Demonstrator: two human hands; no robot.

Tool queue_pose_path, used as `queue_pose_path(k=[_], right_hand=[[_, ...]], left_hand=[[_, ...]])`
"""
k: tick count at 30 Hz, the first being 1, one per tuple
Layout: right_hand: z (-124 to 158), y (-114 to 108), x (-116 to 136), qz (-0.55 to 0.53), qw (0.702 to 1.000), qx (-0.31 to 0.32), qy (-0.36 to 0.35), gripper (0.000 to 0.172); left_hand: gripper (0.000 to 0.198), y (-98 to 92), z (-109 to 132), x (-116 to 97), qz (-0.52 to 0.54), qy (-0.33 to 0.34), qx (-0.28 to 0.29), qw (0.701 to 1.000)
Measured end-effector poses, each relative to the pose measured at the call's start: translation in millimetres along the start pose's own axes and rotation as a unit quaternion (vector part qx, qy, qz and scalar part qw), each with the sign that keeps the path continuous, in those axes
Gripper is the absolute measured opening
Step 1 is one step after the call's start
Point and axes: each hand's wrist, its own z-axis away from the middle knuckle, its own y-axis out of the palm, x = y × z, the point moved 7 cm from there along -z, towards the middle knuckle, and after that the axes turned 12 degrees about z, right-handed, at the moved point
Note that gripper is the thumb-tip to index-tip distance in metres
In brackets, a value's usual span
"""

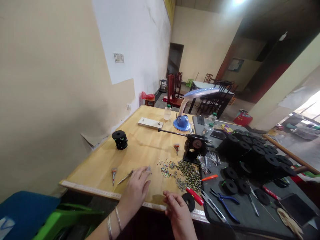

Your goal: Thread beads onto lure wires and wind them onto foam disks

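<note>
My left hand [137, 182] is stretched over the wooden table, palm down, thumb apart from the fingers. A small pale item, too tiny to name, shows at its fingertips. A slim metallic pen-like tool [125, 177] lies just left of it. My right hand [177, 208] is raised at the table's front edge, thumb and fingertips pinched together; what they hold, if anything, is too small to make out. Beside it are a black foam ring [188, 202] and a red-handled tool [195, 196]. Small striped metallic pieces [190, 173] and colourful beads [167, 166] are heaped beyond.
A black hand-cranked winder [196, 146] with a long shaft stands behind the heap, near a blue lamp [182, 122]. Stacked black foam spools [120, 139] stand left. On the right mat lie blue pliers [226, 201], tweezers [213, 206] and many more spools [255, 153].
</note>
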Motion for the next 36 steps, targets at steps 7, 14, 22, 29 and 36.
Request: queue_pose_path(k=[7, 14, 22, 29, 36], right_hand=[[2, -2, 2, -0.004, 0.999, 0.018, -0.048, 0.031], [13, -8, 13, 0.115, 0.982, -0.009, -0.147, 0.03], [54, -65, 82, 0.513, 0.755, -0.158, -0.377, 0.012], [43, -137, 98, 0.716, 0.529, -0.225, -0.396, 0.022], [41, -146, 109, 0.691, 0.569, -0.268, -0.357, 0.015]], left_hand=[[0.029, 68.9, 34, -13, 0.422, -0.239, 0.104, 0.868], [0.028, 90.1, 35, -15, 0.459, -0.27, 0.117, 0.838], [0.028, 77.7, 23, -22, 0.35, -0.196, 0.141, 0.905], [0.027, 83.1, 30, -21, 0.293, -0.217, 0.176, 0.915], [0.024, 85.4, 39, -23, 0.318, -0.247, 0.186, 0.896]])
